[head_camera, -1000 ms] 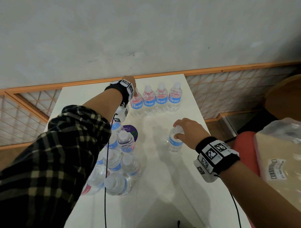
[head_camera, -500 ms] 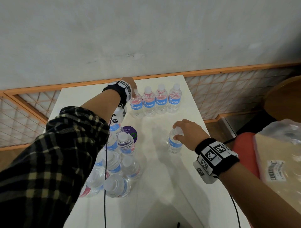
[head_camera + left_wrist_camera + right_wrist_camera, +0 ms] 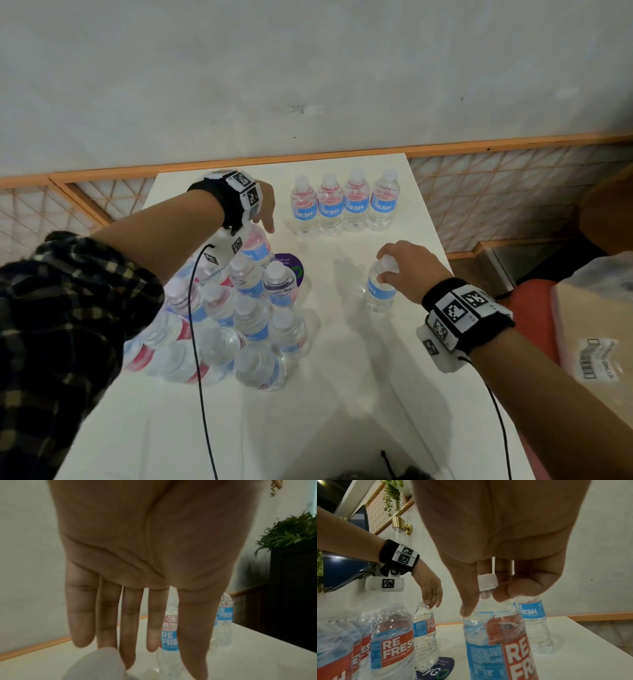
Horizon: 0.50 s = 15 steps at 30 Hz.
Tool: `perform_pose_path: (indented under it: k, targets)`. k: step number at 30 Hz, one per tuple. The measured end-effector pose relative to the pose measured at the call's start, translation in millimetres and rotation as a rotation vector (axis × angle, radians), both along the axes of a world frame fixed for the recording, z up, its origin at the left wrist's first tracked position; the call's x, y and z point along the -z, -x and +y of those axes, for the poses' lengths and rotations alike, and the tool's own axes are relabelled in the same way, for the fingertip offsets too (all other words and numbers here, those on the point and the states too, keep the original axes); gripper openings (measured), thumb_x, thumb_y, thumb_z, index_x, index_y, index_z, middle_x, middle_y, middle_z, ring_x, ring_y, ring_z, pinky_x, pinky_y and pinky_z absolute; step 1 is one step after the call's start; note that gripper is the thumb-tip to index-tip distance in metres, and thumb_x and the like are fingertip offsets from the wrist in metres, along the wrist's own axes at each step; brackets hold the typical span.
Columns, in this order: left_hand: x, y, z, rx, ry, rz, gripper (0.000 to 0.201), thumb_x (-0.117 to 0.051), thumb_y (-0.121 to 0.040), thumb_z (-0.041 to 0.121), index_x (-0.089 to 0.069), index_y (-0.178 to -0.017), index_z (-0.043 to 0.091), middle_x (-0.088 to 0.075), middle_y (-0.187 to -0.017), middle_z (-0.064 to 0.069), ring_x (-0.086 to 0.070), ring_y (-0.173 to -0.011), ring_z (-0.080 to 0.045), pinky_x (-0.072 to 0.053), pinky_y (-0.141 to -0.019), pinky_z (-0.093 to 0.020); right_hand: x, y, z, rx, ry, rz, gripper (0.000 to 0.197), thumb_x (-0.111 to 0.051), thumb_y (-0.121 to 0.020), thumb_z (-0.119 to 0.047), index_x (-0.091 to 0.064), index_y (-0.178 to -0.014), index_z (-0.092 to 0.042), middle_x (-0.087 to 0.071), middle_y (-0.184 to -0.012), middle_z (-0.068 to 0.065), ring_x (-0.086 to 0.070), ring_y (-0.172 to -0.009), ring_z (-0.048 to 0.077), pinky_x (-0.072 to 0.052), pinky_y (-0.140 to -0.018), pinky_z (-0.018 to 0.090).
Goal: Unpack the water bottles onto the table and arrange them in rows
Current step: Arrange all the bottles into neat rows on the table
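Four upright water bottles (image 3: 342, 205) form a row at the back of the white table (image 3: 342, 394). Several more bottles (image 3: 239, 315) stand and lie bunched at the left. My left hand (image 3: 267, 219) hangs over the rearmost bottle of that bunch (image 3: 257, 246). Its fingers (image 3: 135, 615) are straight and hold nothing; a white cap (image 3: 102, 662) sits just below them. My right hand (image 3: 394, 267) pinches the cap (image 3: 488, 581) of a lone upright bottle (image 3: 496, 649) standing mid-table, right of the bunch.
A round purple sticker (image 3: 291, 267) lies on the table beside the bunch. A plastic-wrapped beige pack (image 3: 596, 335) rests on a red seat (image 3: 534, 308) off the right edge. An orange-framed lattice rail (image 3: 513, 192) runs behind. Wrist cables (image 3: 202, 377) hang over the table.
My left hand has let go of the row's leftmost bottle and drawn back left, over the bunch. My right hand stays on the lone bottle's cap.
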State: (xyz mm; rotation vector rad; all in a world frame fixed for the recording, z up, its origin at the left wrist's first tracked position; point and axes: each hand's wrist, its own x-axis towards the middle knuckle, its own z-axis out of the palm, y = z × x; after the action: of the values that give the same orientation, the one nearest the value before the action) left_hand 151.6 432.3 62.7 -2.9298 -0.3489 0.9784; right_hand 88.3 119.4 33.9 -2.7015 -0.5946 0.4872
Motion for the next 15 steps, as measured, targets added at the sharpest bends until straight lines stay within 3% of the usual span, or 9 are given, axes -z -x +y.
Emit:
perform_pose_path:
  k: [3, 5, 7, 9, 11, 13, 15]
  targets:
    - [-7, 23, -7, 0.043, -0.133, 0.001, 0.033, -0.082, -0.068, 0.036, -0.062, -0.091, 0.024, -0.057, -0.086, 0.002, -0.055, -0.082, -0.018, -0.046, -0.074, -0.027, -2, 1, -3, -0.007, 0.006, 0.000, 0.040, -0.064, -0.086, -0.028, -0.052, -0.123, -0.018, -0.053, -0.117, 0.007, -0.050, -0.110, 0.025, -0.037, -0.090, 0.031]
    - [-2, 22, -1, 0.048, -0.170, 0.025, 0.033, -0.084, -0.065, 0.034, -0.063, -0.088, 0.023, -0.059, -0.086, 0.004, -0.057, -0.082, -0.016, -0.048, -0.075, -0.026, -3, 0, -4, -0.007, 0.022, 0.003, 0.041, -0.064, -0.086, -0.029, -0.052, -0.124, -0.018, -0.053, -0.118, 0.008, -0.050, -0.111, 0.025, -0.036, -0.088, 0.029]
    - [27, 1, 26, 0.038, -0.201, 0.031, 0.037, -0.086, -0.058, 0.035, -0.071, -0.089, 0.021, -0.067, -0.085, 0.009, -0.063, -0.079, -0.013, -0.055, -0.077, -0.028, -3, -1, -5, -0.008, 0.035, -0.003, 0.042, -0.064, -0.086, -0.030, -0.051, -0.124, -0.017, -0.054, -0.119, 0.008, -0.050, -0.111, 0.025, -0.037, -0.089, 0.030]
    - [23, 2, 24, 0.106, -0.229, -0.045, 0.034, -0.083, -0.061, 0.027, -0.074, -0.093, 0.021, -0.070, -0.077, 0.010, -0.066, -0.069, -0.011, -0.059, -0.072, -0.030, -3, -1, -6, -0.006, 0.043, -0.004, 0.043, -0.064, -0.086, -0.030, -0.051, -0.125, -0.017, -0.053, -0.121, 0.009, -0.050, -0.112, 0.026, -0.038, -0.091, 0.032]
    - [-4, 27, -11, 0.121, -0.165, -0.099, 0.020, -0.076, -0.075, 0.015, -0.072, -0.095, 0.013, -0.071, -0.080, 0.001, -0.062, -0.067, -0.013, -0.054, -0.071, -0.023, -3, -2, -5, 0.004, 0.041, -0.001, 0.044, -0.064, -0.086, -0.029, -0.051, -0.125, -0.016, -0.053, -0.122, 0.009, -0.050, -0.114, 0.026, -0.039, -0.092, 0.033]
    - [-13, 34, -31, 0.123, -0.109, -0.110, 0.023, -0.069, -0.083, 0.010, -0.070, -0.106, 0.005, -0.072, -0.096, -0.011, -0.058, -0.071, -0.016, -0.047, -0.071, -0.022, -3, -3, -4, 0.016, 0.034, 0.002, 0.044, -0.065, -0.085, -0.027, -0.051, -0.125, -0.014, -0.054, -0.123, 0.009, -0.051, -0.113, 0.026, -0.040, -0.091, 0.033]
    - [-12, 32, -43, 0.128, -0.061, -0.143, 0.026, -0.068, -0.084, 0.009, -0.070, -0.110, 0.004, -0.071, -0.102, -0.013, -0.056, -0.073, -0.017, -0.044, -0.072, -0.022, -3, -5, -4, 0.029, 0.029, 0.000, 0.044, -0.066, -0.084, -0.024, -0.051, -0.123, -0.012, -0.056, -0.122, 0.009, -0.052, -0.111, 0.026, -0.041, -0.088, 0.032]
